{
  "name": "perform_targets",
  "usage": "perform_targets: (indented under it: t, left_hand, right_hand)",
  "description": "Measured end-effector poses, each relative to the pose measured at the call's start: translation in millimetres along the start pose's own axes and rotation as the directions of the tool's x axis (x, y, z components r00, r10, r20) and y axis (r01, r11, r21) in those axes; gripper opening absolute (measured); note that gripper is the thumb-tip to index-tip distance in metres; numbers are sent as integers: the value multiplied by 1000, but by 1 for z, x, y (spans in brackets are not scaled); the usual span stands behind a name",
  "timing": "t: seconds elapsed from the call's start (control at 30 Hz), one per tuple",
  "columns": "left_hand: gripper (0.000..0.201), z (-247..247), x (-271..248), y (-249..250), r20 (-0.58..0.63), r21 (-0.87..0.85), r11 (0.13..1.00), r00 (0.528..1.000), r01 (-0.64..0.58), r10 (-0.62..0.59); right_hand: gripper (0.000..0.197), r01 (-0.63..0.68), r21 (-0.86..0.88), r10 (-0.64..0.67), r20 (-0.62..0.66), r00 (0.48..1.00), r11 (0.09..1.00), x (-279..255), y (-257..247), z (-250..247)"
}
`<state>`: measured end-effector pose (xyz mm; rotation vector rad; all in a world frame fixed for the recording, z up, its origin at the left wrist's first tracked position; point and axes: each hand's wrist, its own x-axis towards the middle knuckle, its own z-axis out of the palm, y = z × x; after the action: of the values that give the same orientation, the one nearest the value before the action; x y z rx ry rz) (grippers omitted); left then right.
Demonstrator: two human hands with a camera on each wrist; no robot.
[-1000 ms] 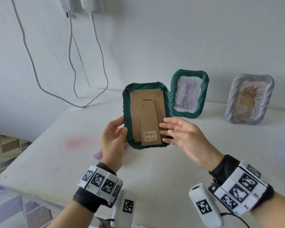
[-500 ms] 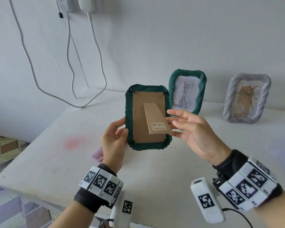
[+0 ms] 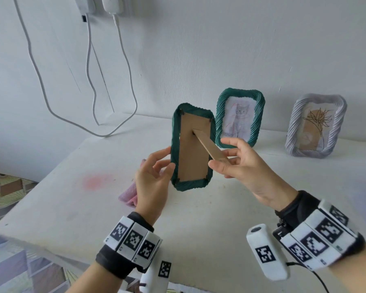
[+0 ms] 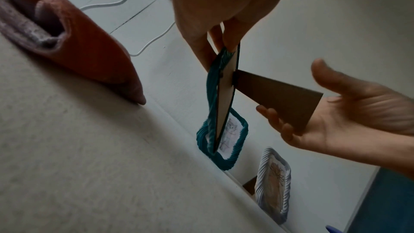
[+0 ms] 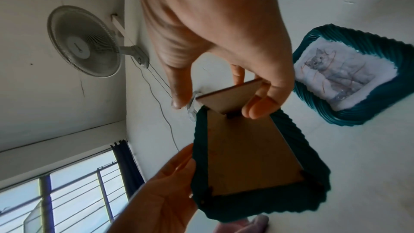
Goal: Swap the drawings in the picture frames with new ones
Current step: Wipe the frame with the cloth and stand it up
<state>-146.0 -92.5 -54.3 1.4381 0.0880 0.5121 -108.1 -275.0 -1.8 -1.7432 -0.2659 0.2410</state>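
1. Three picture frames are in view: a green frame (image 3: 191, 147) held up above the counter (image 3: 93, 208) with its back to the person, a second green frame with a cat drawing (image 3: 240, 116) standing against the wall, and a pale frame with a plant drawing (image 3: 316, 127) standing to its right.
2. One left hand (image 3: 152, 182) grips the held frame's left edge, fingers and thumb curled around the rim.
3. One right hand (image 3: 241, 163) pinches the cardboard stand (image 3: 211, 146), thumb above and fingers beneath; the stand juts out from the backing board (image 3: 190, 157).
4. Judged step: opening the back of the first frame. The board looks seated behind four dark corner tabs, so the next move likely calls for turning those tabs aside and lifting the board out.
5. One pink cloth (image 3: 129, 195) lies on the counter; two white cables (image 3: 89, 81) hang down the wall.
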Motion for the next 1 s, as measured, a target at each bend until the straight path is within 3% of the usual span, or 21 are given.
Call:
perform_targets:
  t: [0.13, 0.23, 0.3, 0.4, 0.5, 0.6, 0.77, 1.0]
  left_hand:
    - [35, 1, -3, 7, 7, 27, 999, 1000, -29, 29]
    - [37, 2, -4, 11, 3, 75, 995, 998, -67, 67]
    - [36, 3, -6, 13, 4, 115, 990, 997, -82, 82]
    - [35, 6, -8, 16, 3, 151, 984, 996, -89, 90]
    - [40, 11, -10, 19, -5, 128, 988, 996, -83, 84]
    - [43, 13, -11, 21, 6, 90, 992, 996, -85, 85]
    - [48, 17, -16, 20, 45, 87, 993, 996, -83, 79]
    - [55, 26, -26, 17, 109, 142, 983, 989, -113, 98]
  right_hand:
    - [63, 26, -131, -29, -23, 999, 991, 2, 4, -3]
    - [69, 129, -320, -137, -4, 991, 939, 2, 5, -6]
    - [74, 255, -435, -265, 38, 963, 863, 2, 4, -7]
    - [80, 436, -478, -426, 137, 894, 762, 1, 0, -5]
    - [91, 523, -427, -463, 244, 852, 738, 0, -1, 0]
    - [93, 504, -463, -408, 298, 863, 729, 2, 3, 0]
    - [66, 387, -495, -258, 310, 915, 778, 1, 0, 5]
    - [59, 364, -518, -300, 206, 932, 774, 2, -3, 16]
